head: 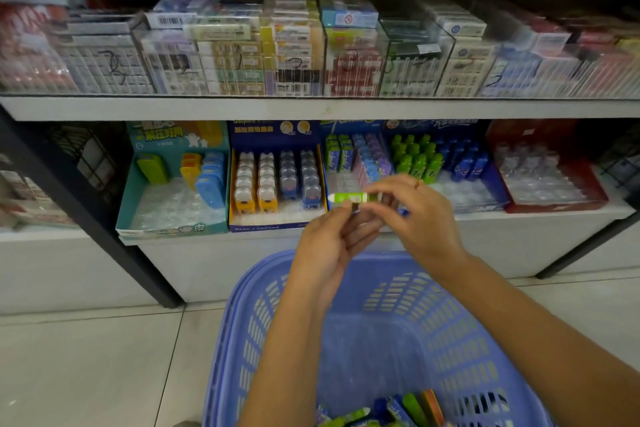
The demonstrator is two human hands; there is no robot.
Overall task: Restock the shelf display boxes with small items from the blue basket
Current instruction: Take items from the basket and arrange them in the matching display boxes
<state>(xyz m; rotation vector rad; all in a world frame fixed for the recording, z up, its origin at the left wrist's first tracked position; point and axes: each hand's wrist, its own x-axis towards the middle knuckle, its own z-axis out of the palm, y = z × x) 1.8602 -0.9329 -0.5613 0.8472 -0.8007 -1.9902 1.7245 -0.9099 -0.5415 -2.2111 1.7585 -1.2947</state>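
Left hand [325, 246] and right hand [412, 215] both pinch a small green item [348, 198], a glossy plastic stick with a white label, held sideways over the blue basket [263, 305], in front of the shelf [311, 109]. Basket's perforated plastic, with more colourful packs at the bottom. Behind sit cardboard display boxes: teal [166, 191], navy [277, 180], blue [446, 163], red [550, 166].
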